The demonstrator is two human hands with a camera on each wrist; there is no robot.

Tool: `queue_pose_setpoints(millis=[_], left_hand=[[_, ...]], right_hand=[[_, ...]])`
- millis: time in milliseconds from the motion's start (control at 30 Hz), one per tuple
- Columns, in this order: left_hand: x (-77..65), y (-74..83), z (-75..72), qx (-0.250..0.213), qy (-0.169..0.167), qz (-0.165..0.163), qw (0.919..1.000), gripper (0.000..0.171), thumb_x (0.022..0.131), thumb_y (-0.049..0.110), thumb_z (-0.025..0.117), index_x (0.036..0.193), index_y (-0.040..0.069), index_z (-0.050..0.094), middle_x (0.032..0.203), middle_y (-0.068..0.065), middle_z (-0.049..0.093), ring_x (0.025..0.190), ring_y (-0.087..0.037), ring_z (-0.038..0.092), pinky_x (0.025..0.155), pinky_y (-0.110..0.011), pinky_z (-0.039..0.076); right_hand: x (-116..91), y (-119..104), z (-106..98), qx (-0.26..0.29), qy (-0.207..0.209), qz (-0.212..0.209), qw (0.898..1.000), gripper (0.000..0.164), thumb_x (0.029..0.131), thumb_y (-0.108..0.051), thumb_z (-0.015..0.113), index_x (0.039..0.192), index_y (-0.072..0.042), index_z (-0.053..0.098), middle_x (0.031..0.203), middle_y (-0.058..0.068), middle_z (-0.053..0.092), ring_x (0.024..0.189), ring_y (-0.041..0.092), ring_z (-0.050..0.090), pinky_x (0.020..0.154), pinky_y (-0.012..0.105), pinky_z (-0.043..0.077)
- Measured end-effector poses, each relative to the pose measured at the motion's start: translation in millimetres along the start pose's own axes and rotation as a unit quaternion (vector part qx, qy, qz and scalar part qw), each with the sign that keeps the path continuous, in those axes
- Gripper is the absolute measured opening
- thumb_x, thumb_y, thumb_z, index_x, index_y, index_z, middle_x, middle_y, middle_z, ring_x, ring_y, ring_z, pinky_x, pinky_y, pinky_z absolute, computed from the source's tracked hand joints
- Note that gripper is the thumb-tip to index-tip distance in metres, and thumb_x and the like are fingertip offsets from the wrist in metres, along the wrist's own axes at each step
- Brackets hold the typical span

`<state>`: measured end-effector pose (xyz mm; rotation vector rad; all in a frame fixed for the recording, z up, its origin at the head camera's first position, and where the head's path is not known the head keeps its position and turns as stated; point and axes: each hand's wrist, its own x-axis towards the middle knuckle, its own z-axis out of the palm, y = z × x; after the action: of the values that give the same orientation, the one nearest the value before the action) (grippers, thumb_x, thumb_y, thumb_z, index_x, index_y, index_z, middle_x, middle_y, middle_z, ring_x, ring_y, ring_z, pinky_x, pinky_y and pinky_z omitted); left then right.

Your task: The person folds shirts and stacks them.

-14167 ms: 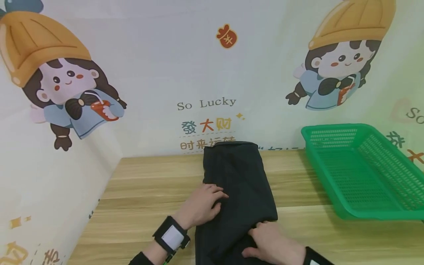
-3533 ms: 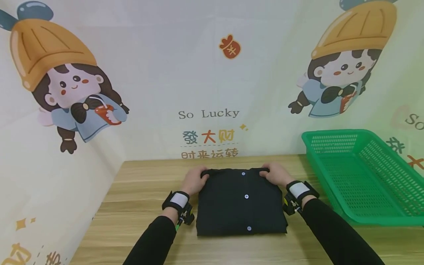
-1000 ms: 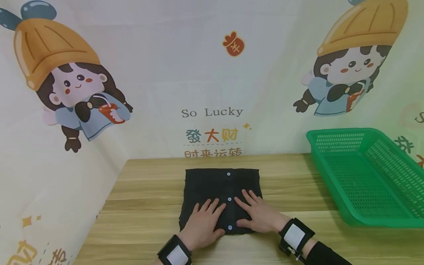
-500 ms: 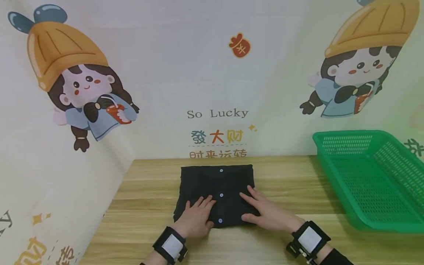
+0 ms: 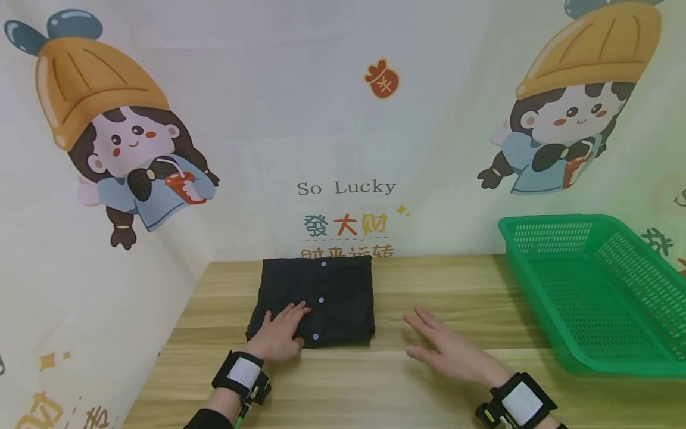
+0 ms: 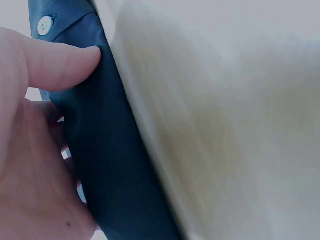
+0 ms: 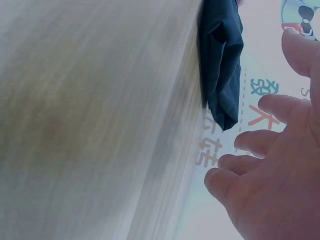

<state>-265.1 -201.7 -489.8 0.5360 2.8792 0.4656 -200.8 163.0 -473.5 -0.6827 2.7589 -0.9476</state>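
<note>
A folded black button-up shirt [image 5: 343,304] lies on the wooden table, its row of pale buttons facing up. My left hand [image 5: 278,333] rests on the shirt's near left part with fingers spread flat. In the left wrist view the thumb [image 6: 70,65] lies over the dark cloth close to a button [image 6: 45,25]. My right hand [image 5: 447,351] is held over the table to the right of the shirt, fingers extended, apart from it. The right wrist view has the shirt's folded side [image 7: 222,65] beyond those straight fingers, with nothing in the hand.
A green plastic basket [image 5: 573,357] stands at the right of the table, with nothing in it. Behind the wooden table [image 5: 343,393] hangs a pale backdrop [image 5: 257,119] printed with cartoon figures and lettering. Both wrists wear black straps with small cameras.
The shirt, earlier folded into a compact rectangle, has slid left and away under my left hand over the last second. My right hand has come off it and stays to its right.
</note>
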Motion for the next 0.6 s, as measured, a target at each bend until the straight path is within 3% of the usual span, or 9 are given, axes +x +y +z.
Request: queue_pose_setpoints(millis=[300, 600], left_hand=[[13.8, -26.0, -9.7, -0.005, 0.004, -0.007, 1.0, 0.063, 0.086, 0.007, 0.057, 0.147, 0.008, 0.043, 0.161, -0.016, 0.033, 0.151, -0.041, 0.026, 0.114, -0.076, 0.009], [13.6, -27.9, -11.8, -0.033, 0.025, -0.017, 0.999, 0.063, 0.084, 0.003, 0.053, 0.146, 0.008, 0.046, 0.16, -0.019, 0.034, 0.15, -0.042, 0.027, 0.115, -0.076, 0.008]], right_hand=[[-5, 3, -3, 0.004, 0.02, 0.009, 1.0, 0.069, 0.1, -0.047, 0.052, 0.154, -0.009, 0.034, 0.163, 0.025, 0.019, 0.149, 0.048, 0.021, 0.116, 0.066, 0.023], [-5, 7, 0, 0.012, 0.019, 0.014, 1.0, 0.069, 0.1, -0.047, 0.052, 0.155, -0.01, 0.033, 0.163, 0.025, 0.018, 0.149, 0.048, 0.022, 0.116, 0.067, 0.023]])
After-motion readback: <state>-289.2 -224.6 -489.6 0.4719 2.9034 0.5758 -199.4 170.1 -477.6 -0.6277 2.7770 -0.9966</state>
